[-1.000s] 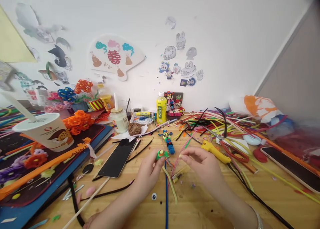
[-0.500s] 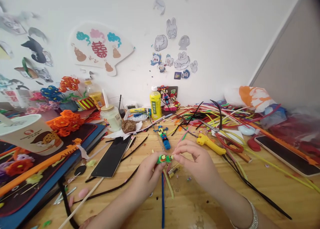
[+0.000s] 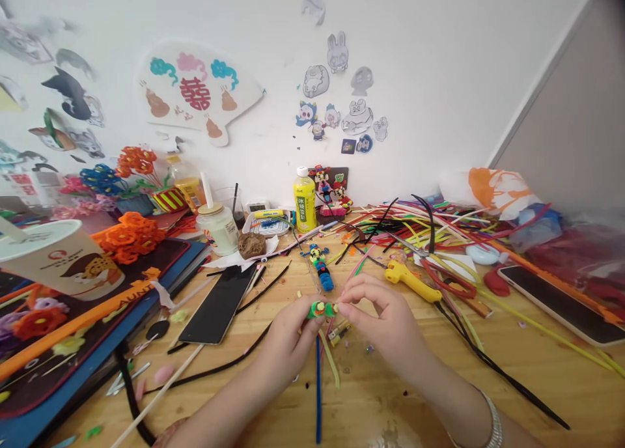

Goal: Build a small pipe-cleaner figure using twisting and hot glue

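Observation:
Between my hands is a small green pipe-cleaner piece [image 3: 317, 310] with yellow and orange bits on it. My left hand [image 3: 291, 324] pinches its left side between thumb and fingers. My right hand [image 3: 375, 308] has thumb and forefinger closed at its right end, on a small pale yellow bit. Just beyond my hands lies a pipe-cleaner figure [image 3: 321, 266] with a blue lower body and a yellow face. A blue pipe cleaner [image 3: 318, 396] and a short pale yellow one [image 3: 330, 363] lie on the table below my hands.
A yellow glue gun [image 3: 413, 283] lies right of my hands, its black cord running to the front right. Phones lie left [image 3: 218, 305] and right [image 3: 561, 303]. A heap of pipe cleaners [image 3: 469, 223], a yellow drink bottle [image 3: 305, 204] and a paper cup [image 3: 58, 259] stand around.
The green piece has turned slightly in my fingers, its yellow bit now facing up more. Both hands keep nearly the same place and grip.

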A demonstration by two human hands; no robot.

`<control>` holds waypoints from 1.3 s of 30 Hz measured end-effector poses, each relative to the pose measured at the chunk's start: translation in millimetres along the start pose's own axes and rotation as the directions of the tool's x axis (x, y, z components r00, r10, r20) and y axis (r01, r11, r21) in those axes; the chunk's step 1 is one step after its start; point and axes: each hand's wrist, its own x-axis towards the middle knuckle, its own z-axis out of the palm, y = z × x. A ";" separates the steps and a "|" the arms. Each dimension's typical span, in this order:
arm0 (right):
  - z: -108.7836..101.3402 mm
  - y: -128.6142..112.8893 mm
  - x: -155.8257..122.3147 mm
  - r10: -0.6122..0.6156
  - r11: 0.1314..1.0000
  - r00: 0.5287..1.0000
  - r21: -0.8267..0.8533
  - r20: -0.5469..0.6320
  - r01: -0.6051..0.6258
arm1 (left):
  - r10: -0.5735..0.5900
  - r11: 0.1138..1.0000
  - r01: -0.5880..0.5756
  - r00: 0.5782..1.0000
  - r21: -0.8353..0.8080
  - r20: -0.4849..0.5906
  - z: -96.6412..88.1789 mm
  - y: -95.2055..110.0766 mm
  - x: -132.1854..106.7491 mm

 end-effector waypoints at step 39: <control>6.1 4.6 -8.6 -0.196 0.931 0.980 -0.318 -0.022 0.179 | -0.160 0.982 0.165 0.985 -0.091 0.057 8.7 -1.5 -6.1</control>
